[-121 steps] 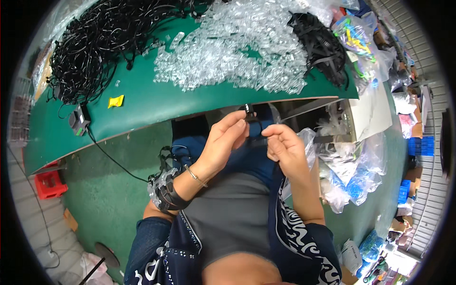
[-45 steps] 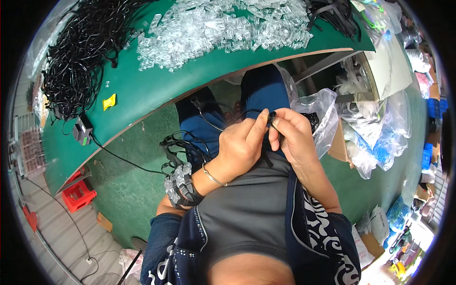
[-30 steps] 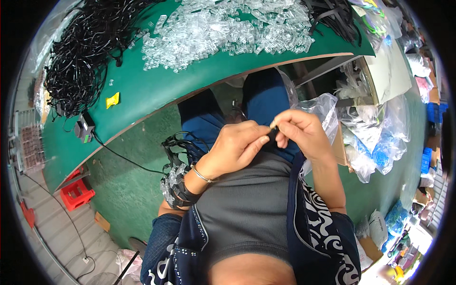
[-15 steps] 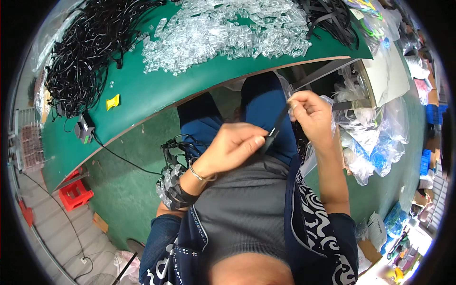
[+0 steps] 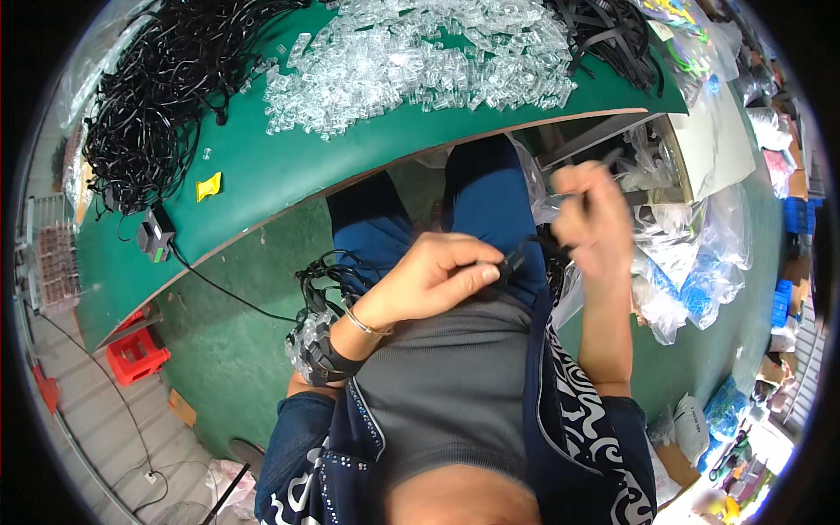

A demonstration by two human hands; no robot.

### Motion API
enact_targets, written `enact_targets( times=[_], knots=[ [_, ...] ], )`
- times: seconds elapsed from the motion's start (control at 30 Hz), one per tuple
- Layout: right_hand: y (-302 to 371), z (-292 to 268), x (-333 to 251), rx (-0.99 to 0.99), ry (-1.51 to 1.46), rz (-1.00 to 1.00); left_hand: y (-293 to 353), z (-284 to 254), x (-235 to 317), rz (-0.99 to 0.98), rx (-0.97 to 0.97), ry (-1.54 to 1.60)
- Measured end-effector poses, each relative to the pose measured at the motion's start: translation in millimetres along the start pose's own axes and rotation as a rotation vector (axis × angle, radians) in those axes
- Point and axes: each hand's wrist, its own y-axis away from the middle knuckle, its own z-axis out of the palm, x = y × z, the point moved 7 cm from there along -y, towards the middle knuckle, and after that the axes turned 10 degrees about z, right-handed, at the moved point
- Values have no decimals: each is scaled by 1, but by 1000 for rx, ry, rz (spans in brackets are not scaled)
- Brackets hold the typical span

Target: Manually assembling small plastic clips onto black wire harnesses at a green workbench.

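Note:
My left hand pinches a black strap between thumb and forefinger, above my lap. The fingers partly cover it, and its far end is hard to make out. To the right, my right hand is raised and smeared by motion, with its fingers curled. Whether it holds anything does not show. Over my left forearm hangs a bunch of black cords with clear plastic pieces, just behind a metal bangle.
On the green table lie a heap of clear plastic pieces, tangled black cords, black straps, a yellow packet and a small grey device. A red stool stands at left, plastic bags at right.
My right hand has moved up and to the right, away from the strap that stretched between both hands. My left hand keeps its pinch, shifted slightly to the right.

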Motion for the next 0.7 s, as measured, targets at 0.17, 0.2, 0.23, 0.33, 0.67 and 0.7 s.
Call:
enact_targets(
  times=[0.17,0.2,0.23,0.33,0.67,0.7],
  knots=[
    [6,47,30,27,1042,-240,-4,-1,-3,-39,-6,-95],
    [4,44,25,117,1112,-300,-4,0,-4,-41,-4,-96],
    [2,41,20,208,1181,-361,-2,3,-8,-58,-28,-91],
    [-11,16,5,398,1267,-511,-6,8,-11,-79,-69,-84],
    [-19,11,10,176,629,-134,-31,-58,11,146,359,-921],
    [-18,11,12,172,621,-87,-38,-70,10,141,419,-1005]
  ],
)
